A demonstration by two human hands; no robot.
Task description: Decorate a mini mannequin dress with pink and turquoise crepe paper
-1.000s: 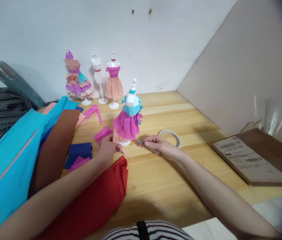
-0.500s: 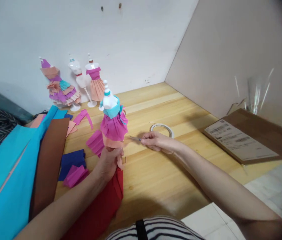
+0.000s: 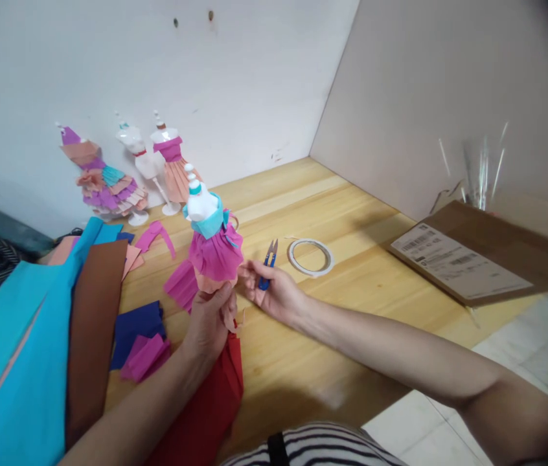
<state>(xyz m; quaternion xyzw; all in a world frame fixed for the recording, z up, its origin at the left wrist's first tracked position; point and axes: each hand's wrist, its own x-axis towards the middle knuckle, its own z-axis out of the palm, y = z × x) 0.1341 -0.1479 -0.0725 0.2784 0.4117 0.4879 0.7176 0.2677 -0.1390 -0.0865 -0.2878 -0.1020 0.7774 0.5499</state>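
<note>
My left hand [image 3: 210,317] is closed around the base of a small white mannequin [image 3: 212,243] that wears a teal top, a magenta skirt and a peach under-layer, and holds it upright above the wooden table [image 3: 332,310]. My right hand [image 3: 274,292] holds small blue thread snips [image 3: 269,261], blades pointing up, just right of the skirt. Its fingertips touch the skirt's hem.
Three more dressed mannequins [image 3: 128,168] stand by the back wall. Paper sheets in teal [image 3: 6,349], brown [image 3: 92,310], red [image 3: 206,414], navy and magenta lie at left. A roll of tape [image 3: 310,257] lies right of the snips. A cardboard parcel [image 3: 468,259] lies at right.
My left hand has lifted the mannequin off the table and drawn it nearer. My right hand came in to the skirt and turned the snips blades upward. The view swung right.
</note>
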